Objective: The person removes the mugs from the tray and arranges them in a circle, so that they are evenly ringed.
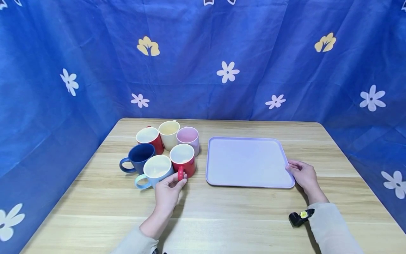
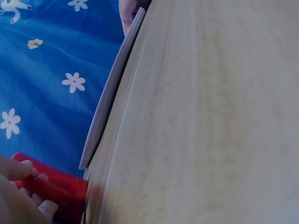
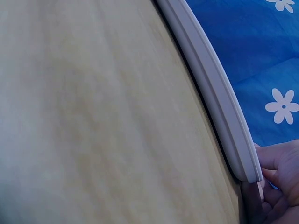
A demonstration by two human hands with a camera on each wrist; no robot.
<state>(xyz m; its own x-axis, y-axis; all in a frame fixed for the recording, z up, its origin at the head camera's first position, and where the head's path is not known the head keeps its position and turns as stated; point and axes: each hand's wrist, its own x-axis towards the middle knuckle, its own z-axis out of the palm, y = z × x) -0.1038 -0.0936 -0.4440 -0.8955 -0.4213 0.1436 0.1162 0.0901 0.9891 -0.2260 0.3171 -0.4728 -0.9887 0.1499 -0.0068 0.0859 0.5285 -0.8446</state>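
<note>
My left hand (image 1: pixel 168 193) grips the handle of a red mug (image 1: pixel 188 165) with a white inside, at the front right of a cluster of mugs. In the left wrist view, thumb and fingers close round that red handle (image 2: pixel 46 189). A light blue mug (image 1: pixel 158 170) stands just left of it, partly behind the hand. At the right, my right hand (image 1: pixel 305 175) pinches the right edge of a pale lilac tray (image 1: pixel 247 162) near its front corner. The right wrist view shows the tray's rim (image 3: pixel 210 84) between the thumb and fingers.
Behind and left of the gripped mug stand a navy mug (image 1: pixel 141 155), another red mug (image 1: pixel 155 141), a cream mug (image 1: pixel 169 135) and a pink mug (image 1: pixel 189 137), close together. A blue flowered curtain (image 1: pixel 190 84) borders the wooden table (image 1: pixel 228 218) at the back and sides.
</note>
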